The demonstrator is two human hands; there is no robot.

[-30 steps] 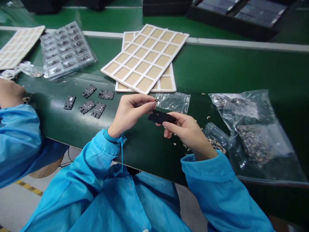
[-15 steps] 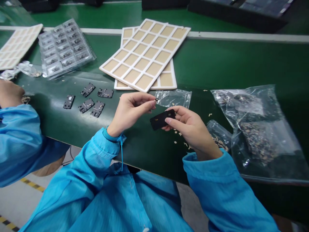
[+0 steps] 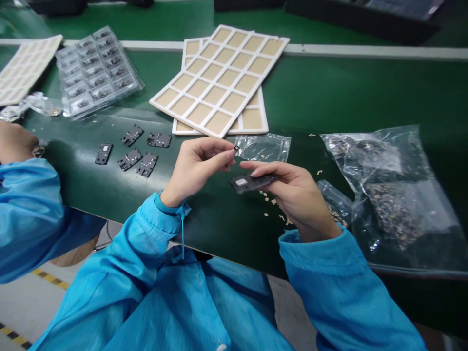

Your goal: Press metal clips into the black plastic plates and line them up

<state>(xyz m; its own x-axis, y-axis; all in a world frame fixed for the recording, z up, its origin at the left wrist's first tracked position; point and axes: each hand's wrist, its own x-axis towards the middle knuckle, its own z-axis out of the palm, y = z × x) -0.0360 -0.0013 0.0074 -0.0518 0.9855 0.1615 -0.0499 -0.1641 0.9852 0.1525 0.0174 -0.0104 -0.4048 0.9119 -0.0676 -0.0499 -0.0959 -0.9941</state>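
Between thumb and forefinger, my left hand (image 3: 200,163) pinches a small dark square piece (image 3: 237,147) with a pale centre. My right hand (image 3: 292,191) grips a black plastic phone part (image 3: 243,183), long and flat, with a whitish rectangle showing near its left end. The part is tilted and held above the table, just below and right of the left fingertips, not touching them. Several similar black plastic parts (image 3: 130,159) lie to the left of my left hand. Beyond my hands lies a small clear bag (image 3: 263,147). Tiny beige pieces (image 3: 266,214) are scattered below the right hand.
Two cream grid trays (image 3: 219,80) overlap at the back. A clear blister tray (image 3: 99,70) with dark parts stands left of them. Large clear bags (image 3: 395,195) of small pieces lie at right. A co-worker's hand (image 3: 16,142) rests at the left edge.
The black plastic part has been turned over in my right hand, from its plain dark face to the side with the whitish rectangle. My left hand stays nearly still, pinching the small piece.
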